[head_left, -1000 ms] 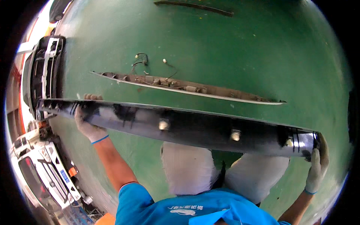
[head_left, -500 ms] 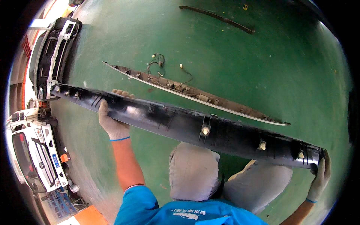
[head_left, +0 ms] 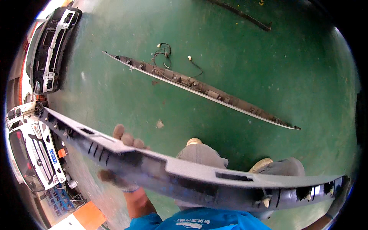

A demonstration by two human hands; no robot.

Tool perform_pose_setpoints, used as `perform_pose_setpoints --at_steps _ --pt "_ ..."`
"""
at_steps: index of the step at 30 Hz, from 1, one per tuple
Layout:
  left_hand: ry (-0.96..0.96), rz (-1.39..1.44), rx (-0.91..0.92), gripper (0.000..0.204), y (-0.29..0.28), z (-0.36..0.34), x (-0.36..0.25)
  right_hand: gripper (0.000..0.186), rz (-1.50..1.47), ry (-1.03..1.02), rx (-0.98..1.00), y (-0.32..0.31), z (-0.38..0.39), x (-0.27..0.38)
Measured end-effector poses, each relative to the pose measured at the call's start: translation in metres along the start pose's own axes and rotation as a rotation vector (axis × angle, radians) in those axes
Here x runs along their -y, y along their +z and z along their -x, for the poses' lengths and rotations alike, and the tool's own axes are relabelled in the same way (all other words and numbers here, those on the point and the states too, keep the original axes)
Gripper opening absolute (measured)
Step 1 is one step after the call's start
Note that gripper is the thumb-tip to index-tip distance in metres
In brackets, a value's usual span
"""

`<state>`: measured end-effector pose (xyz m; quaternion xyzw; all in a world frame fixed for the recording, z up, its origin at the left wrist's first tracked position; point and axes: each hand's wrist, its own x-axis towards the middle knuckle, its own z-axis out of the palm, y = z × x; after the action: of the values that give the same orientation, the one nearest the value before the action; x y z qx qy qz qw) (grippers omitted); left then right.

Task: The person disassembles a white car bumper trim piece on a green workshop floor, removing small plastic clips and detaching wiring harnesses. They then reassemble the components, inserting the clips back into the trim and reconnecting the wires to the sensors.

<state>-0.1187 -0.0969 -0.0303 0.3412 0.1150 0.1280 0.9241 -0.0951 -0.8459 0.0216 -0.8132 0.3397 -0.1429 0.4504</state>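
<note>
A long car trim panel (head_left: 184,191), dark inside with clips and ribs and with a pale slotted edge, spans the view low in front of me. My left hand (head_left: 128,140), in a knitted glove, is closed around it left of the middle, fingers over the far edge and thumb beneath. At the right end of the panel my right hand (head_left: 343,199), gloved and shaded, grips the tip; its fingers are partly hidden. Beyond it on the floor lies a second long, slim trim strip (head_left: 214,96), its dusty hollow side showing.
A wiring harness (head_left: 167,51) with pale connectors lies against the floor strip. A dark bar (head_left: 245,15) rests farther off on the green floor (head_left: 268,76). At left stand a vehicle with its front stripped (head_left: 53,50) and a white truck (head_left: 32,153). My knees are below the panel.
Both hands have drawn the panel nearer to me and lower, and tilted it so its pale slotted edge now shows. The floor strip appears slightly farther away.
</note>
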Motion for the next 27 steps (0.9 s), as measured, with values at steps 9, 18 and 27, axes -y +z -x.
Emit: perform_pose_setpoints --at_steps 9,18,27 --pt "-0.194 0.235 0.361 0.095 -0.024 0.027 0.022 0.037 0.407 0.04 0.252 -0.084 -0.082 -0.051" --pt "-0.191 -0.022 0.129 0.096 -0.002 0.076 0.034 0.037 1.32 -0.069 0.358 -0.007 -0.064 0.05" --pt "-0.191 -0.321 -0.067 0.097 0.029 0.111 0.063 0.033 1.142 -1.105 1.004 0.313 0.034 0.148"
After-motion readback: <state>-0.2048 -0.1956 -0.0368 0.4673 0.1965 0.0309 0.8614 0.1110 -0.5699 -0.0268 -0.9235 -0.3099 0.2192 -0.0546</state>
